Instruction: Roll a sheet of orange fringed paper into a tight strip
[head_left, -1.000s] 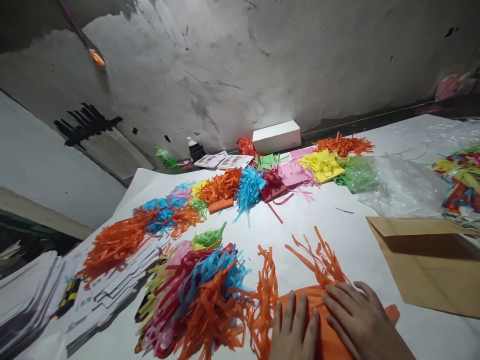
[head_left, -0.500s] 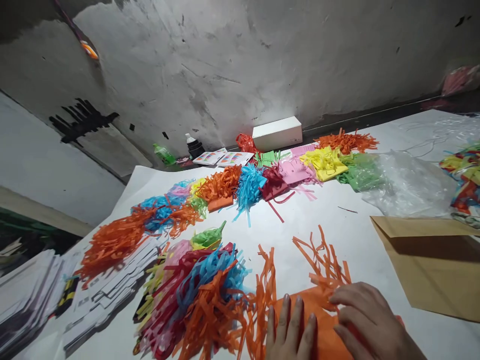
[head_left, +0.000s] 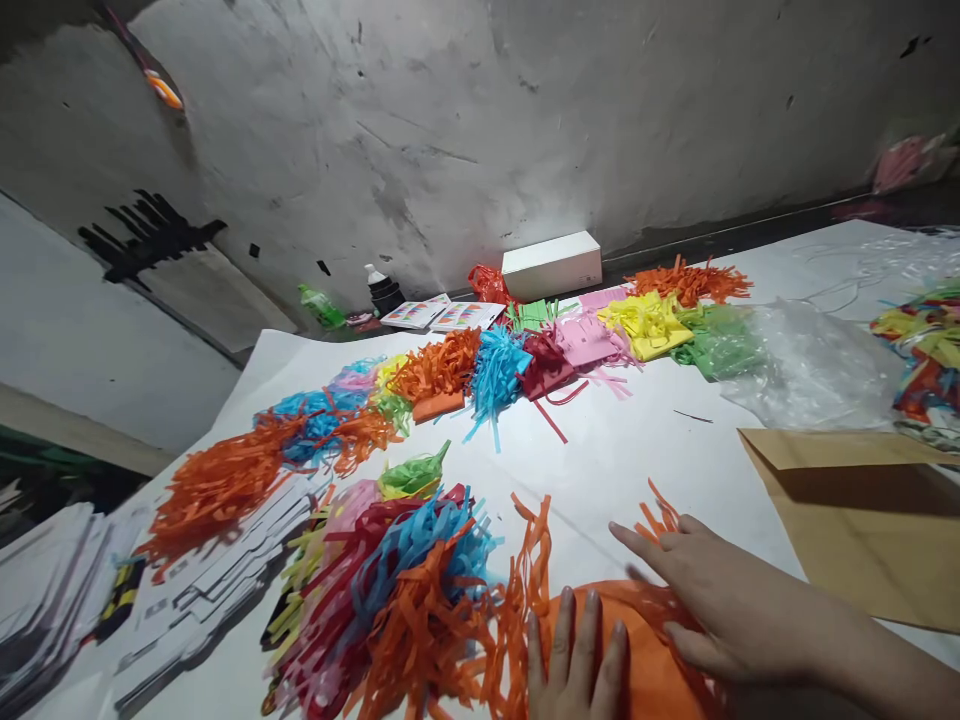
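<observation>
A sheet of orange tissue paper [head_left: 637,640] with fringed strips at both ends lies at the bottom of the view. My left hand [head_left: 574,665] rests flat on it, fingers stretched forward. Over its right-hand fringe reaches my right hand [head_left: 697,590], index finger extended and thumb apart; it grips nothing that I can see, and part of the fringe is hidden under it. Just left of the sheet, a heap of fringed tissue tassels [head_left: 390,590] in orange, blue, dark red, pink and yellow touches the sheet's left strips.
Bundles of coloured fringe [head_left: 442,375] run along the table's back. At right lie a brown envelope [head_left: 847,530] and clear plastic bags [head_left: 817,360]. White printed sheets [head_left: 217,570] are stacked at left. A white box [head_left: 553,266] stands by the wall.
My right hand has moved forward over the right-hand fringe and its index finger has stretched out. The sheet's right side now lies under it. My left hand stays nearly still.
</observation>
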